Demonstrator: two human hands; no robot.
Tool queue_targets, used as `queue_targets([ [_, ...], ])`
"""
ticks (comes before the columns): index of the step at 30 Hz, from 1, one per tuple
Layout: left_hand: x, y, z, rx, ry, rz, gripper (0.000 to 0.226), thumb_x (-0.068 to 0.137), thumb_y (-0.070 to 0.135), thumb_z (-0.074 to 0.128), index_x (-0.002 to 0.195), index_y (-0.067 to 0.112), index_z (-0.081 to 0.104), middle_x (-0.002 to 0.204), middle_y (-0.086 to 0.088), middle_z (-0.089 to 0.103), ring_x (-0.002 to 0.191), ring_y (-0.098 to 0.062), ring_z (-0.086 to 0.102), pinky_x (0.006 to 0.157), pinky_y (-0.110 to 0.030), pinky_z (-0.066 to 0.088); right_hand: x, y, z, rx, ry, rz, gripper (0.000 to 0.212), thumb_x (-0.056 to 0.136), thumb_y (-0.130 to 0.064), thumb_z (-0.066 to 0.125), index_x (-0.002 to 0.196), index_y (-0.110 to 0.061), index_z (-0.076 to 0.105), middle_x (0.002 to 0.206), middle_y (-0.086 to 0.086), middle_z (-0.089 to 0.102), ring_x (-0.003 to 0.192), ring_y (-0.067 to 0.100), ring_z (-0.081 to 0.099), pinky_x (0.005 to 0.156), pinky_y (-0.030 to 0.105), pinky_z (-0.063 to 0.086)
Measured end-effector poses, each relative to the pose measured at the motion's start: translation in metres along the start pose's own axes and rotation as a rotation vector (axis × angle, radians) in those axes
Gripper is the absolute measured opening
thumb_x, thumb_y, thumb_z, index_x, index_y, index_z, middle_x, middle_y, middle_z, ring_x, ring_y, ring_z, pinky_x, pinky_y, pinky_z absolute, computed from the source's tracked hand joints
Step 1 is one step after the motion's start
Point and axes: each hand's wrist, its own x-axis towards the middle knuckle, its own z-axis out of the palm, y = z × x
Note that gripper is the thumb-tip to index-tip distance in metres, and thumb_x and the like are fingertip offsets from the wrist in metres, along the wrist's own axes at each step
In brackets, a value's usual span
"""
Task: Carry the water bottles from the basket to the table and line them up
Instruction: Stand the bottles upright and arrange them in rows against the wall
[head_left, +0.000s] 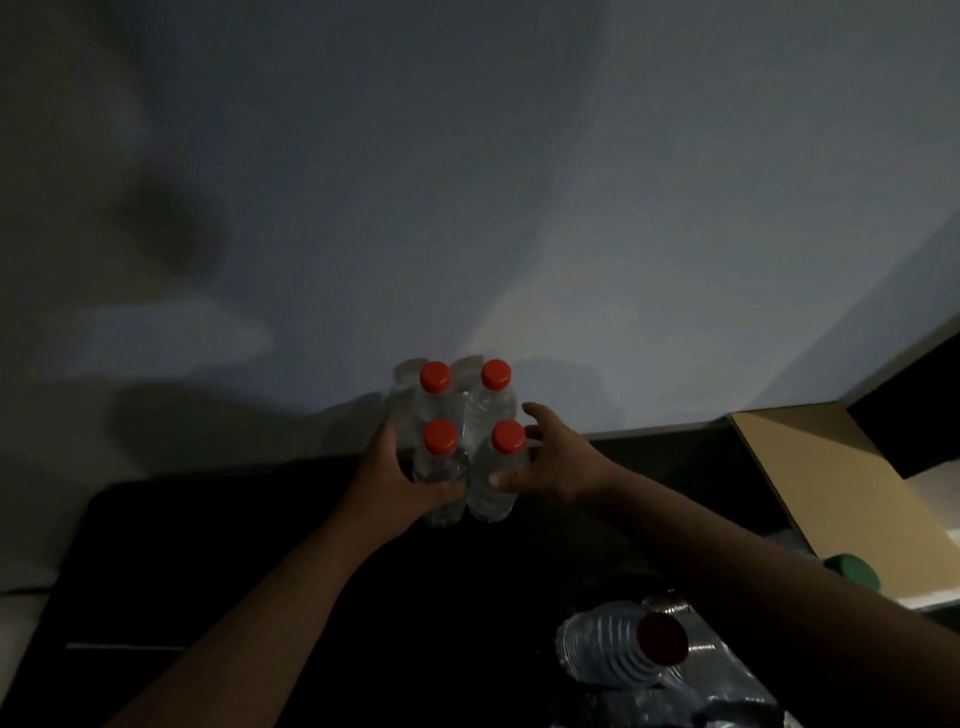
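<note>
Near the far edge of the dark table (260, 545), I see four red-capped water bottles (485, 410) bunched upright, left hand (400, 478) gripping one side, right hand (550, 462) cupping the other.

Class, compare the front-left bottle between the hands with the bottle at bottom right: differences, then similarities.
The front-left bottle is upright; the bottom-right bottle lies tipped, cap toward the camera. The left hand grips the front-left bottle; no hand holds the bottom-right bottle. Both are clear plastic with red caps.
</note>
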Motion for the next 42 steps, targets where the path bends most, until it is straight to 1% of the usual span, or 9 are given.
queue_targets([
  [2, 0.008, -0.007, -0.003, -0.039, -0.080, -0.051, 0.112, 0.052, 0.025, 0.094, 0.145, 0.033, 0.033, 0.125, 0.012, 0.064, 0.111, -0.006, 0.063, 0.093, -0.030, 0.052, 0.010, 0.007, 0.000, -0.075, -0.061, 0.042, 0.130, 0.061, -0.034, 0.089, 0.154, -0.025, -0.001, 0.154, 0.009, 0.036, 0.138, 0.028, 0.040, 0.112, 0.048, 0.037],
  [6, 0.015, -0.016, 0.005, 0.057, -0.184, -0.119, 0.093, 0.059, 0.009, 0.091, 0.138, 0.025, 0.045, 0.123, 0.009, 0.066, 0.114, -0.011, 0.064, 0.096, -0.031, 0.053, 0.021, 0.006, 0.007, -0.180, -0.082, -0.033, 0.128, 0.054, -0.037, 0.089, 0.152, -0.029, 0.007, 0.149, 0.005, 0.040, 0.136, 0.024, 0.040, 0.112, 0.047, 0.036],
  [10, 0.020, -0.025, 0.008, 0.104, -0.175, -0.115, 0.097, 0.062, -0.003, 0.087, 0.144, 0.016, 0.038, 0.128, 0.007, 0.058, 0.115, -0.005, 0.058, 0.079, -0.001, 0.045, 0.041, 0.034, 0.011, -0.243, -0.063, -0.057, 0.139, 0.045, -0.049, 0.090, 0.152, -0.033, 0.002, 0.147, -0.001, 0.045, 0.135, 0.021, 0.044, 0.110, 0.049, 0.040],
  [12, 0.023, -0.027, 0.007, 0.130, -0.184, -0.108, 0.097, 0.062, 0.001, 0.088, 0.143, 0.018, 0.039, 0.124, 0.013, 0.059, 0.107, 0.006, 0.058, 0.087, -0.006, 0.048, 0.051, 0.048, 0.013, -0.234, -0.073, -0.042, 0.145, 0.044, -0.050, 0.090, 0.153, -0.030, -0.005, 0.150, -0.001, 0.042, 0.138, 0.022, 0.041, 0.111, 0.050, 0.038],
  [19, 0.029, -0.039, 0.019, 0.135, -0.109, -0.070, 0.098, 0.061, -0.005, 0.086, 0.144, 0.012, 0.036, 0.130, 0.005, 0.055, 0.115, -0.007, 0.057, 0.074, 0.007, 0.039, 0.042, 0.030, 0.009, -0.256, -0.069, -0.146, 0.106, 0.064, -0.012, 0.086, 0.147, -0.020, 0.021, 0.135, 0.000, 0.048, 0.122, 0.013, 0.047, 0.103, 0.032, 0.043],
  [31, 0.042, -0.058, 0.009, 0.204, -0.176, -0.058, 0.096, 0.053, 0.019, 0.091, 0.138, 0.021, 0.045, 0.128, 0.010, 0.064, 0.116, -0.001, 0.061, 0.104, -0.037, 0.049, 0.047, 0.045, 0.028, -0.130, -0.007, -0.125, 0.104, 0.070, -0.024, 0.082, 0.150, -0.025, 0.015, 0.141, 0.003, 0.048, 0.129, 0.019, 0.048, 0.107, 0.036, 0.040],
  [36, 0.035, -0.047, 0.008, 0.199, -0.198, -0.061, 0.115, 0.057, 0.009, 0.092, 0.151, 0.018, 0.025, 0.138, 0.010, 0.054, 0.107, 0.024, 0.050, 0.087, 0.000, 0.043, 0.037, 0.049, 0.029, -0.148, 0.046, -0.068, 0.116, 0.060, -0.035, 0.087, 0.150, -0.031, 0.015, 0.143, 0.001, 0.049, 0.131, 0.019, 0.048, 0.108, 0.040, 0.041],
  [39, 0.031, -0.048, -0.006, 0.252, -0.255, -0.127, 0.134, 0.048, 0.039, 0.095, 0.154, 0.024, 0.014, 0.142, 0.009, 0.053, 0.121, 0.002, 0.055, 0.101, -0.021, 0.047, 0.031, 0.052, 0.016, -0.196, 0.034, -0.017, 0.134, 0.051, -0.040, 0.091, 0.151, -0.037, 0.003, 0.145, 0.002, 0.048, 0.132, 0.024, 0.049, 0.108, 0.050, 0.043],
  [42, 0.014, -0.046, -0.026, 0.444, -0.289, -0.127, 0.104, 0.054, 0.050, 0.084, 0.144, 0.023, 0.039, 0.141, 0.006, 0.053, 0.126, -0.011, 0.052, 0.109, -0.035, 0.042, 0.007, 0.037, -0.004, -0.265, 0.044, 0.041, 0.129, 0.058, -0.037, 0.089, 0.154, -0.023, 0.004, 0.149, 0.007, 0.044, 0.135, 0.026, 0.046, 0.109, 0.047, 0.041],
])
